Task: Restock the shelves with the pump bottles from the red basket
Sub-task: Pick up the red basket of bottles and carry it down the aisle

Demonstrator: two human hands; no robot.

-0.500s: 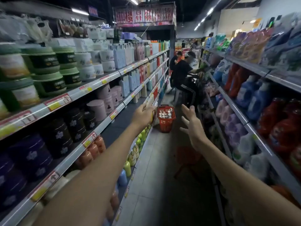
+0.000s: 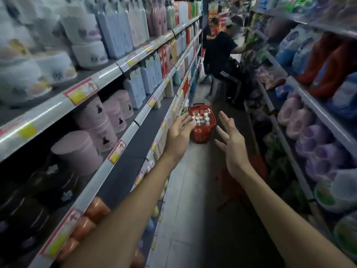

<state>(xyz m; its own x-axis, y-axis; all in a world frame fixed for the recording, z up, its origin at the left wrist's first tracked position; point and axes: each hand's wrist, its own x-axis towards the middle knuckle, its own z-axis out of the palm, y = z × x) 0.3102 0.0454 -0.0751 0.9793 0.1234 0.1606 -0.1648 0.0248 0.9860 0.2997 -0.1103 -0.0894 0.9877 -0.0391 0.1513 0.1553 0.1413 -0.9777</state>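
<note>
The red basket (image 2: 201, 125) stands on the aisle floor (image 2: 185, 190) ahead of both outstretched arms, close against the foot of the left shelves (image 2: 123, 132), with the pump bottles (image 2: 201, 118) upright inside, pumps pointing up. The left hand (image 2: 180, 132) reaches forward with its fingers (image 2: 186, 118) straight and spread, holding nothing; the right hand (image 2: 232, 140) is likewise empty, fingers splayed. The basket lies ahead and slightly lower, seemingly nearer the left hand, though depth is hard to judge.

head view looks forward and down along the aisle
</note>
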